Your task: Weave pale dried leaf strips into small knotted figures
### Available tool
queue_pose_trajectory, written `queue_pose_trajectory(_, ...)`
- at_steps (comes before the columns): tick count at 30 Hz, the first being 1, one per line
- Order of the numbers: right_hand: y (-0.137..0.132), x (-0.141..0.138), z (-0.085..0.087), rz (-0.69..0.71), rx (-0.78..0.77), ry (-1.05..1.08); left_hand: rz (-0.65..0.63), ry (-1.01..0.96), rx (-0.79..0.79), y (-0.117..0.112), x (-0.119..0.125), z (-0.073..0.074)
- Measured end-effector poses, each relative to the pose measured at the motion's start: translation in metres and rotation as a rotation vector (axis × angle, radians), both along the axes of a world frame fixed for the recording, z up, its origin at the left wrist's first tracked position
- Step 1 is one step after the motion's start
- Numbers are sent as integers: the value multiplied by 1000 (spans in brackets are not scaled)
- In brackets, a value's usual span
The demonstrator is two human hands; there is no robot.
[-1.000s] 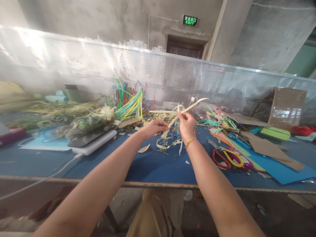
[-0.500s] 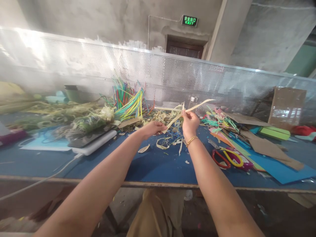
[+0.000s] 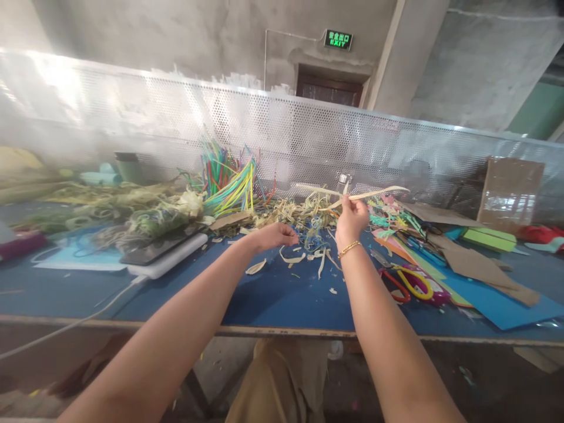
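My right hand [image 3: 352,216] pinches pale straw strips [image 3: 376,193] between thumb and fingers, above the back middle of the table. The strips cross at the fingertips; one end points up and others stretch to the left and right. My left hand [image 3: 277,235] hovers lower and to the left, its fingers curled together with no strip showing in them. Behind and between the hands lies a heap of straw scraps [image 3: 282,212], with a tangle of blue strands [image 3: 314,235]. A few loose pale scraps [image 3: 256,267] lie in front of it.
Scissors with red and yellow handles [image 3: 414,283] lie right of my right forearm, beside coloured sheets and cardboard pieces [image 3: 482,267]. Left are a white power bank [image 3: 170,255] with a cable, straw bundles and colourful stems [image 3: 229,179]. A perforated metal panel [image 3: 282,126] stands behind.
My left hand has let go of the strip it was stretching. My right hand has moved slightly right with the strips, whose freed end now points left.
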State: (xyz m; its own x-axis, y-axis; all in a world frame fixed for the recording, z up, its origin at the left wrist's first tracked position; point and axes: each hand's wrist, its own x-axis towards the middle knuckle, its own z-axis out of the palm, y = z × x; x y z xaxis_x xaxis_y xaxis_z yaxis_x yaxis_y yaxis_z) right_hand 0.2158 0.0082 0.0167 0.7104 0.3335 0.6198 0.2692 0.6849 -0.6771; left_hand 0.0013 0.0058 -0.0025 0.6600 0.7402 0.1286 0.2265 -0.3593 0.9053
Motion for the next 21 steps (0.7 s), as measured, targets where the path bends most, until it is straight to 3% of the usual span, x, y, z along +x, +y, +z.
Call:
queue_pose_trajectory(3,-1,3,2,22,34,59,66,-18,43,6,3,-8)
queue_pose_trajectory(7,-2,-1,2,108,13,144,345,-160,115,11,11,-15)
queue_pose_trajectory(9,-2,-7,2,212,-12,196,393,-260,102,9,17,-14)
queue_pose_trajectory(16,-9,-26,4,705,-66,273,224,-391,-57,-5,36,-5)
queue_pose_trajectory(21,-11,-11,14,733,-138,326,205,-292,-88,1,28,4)
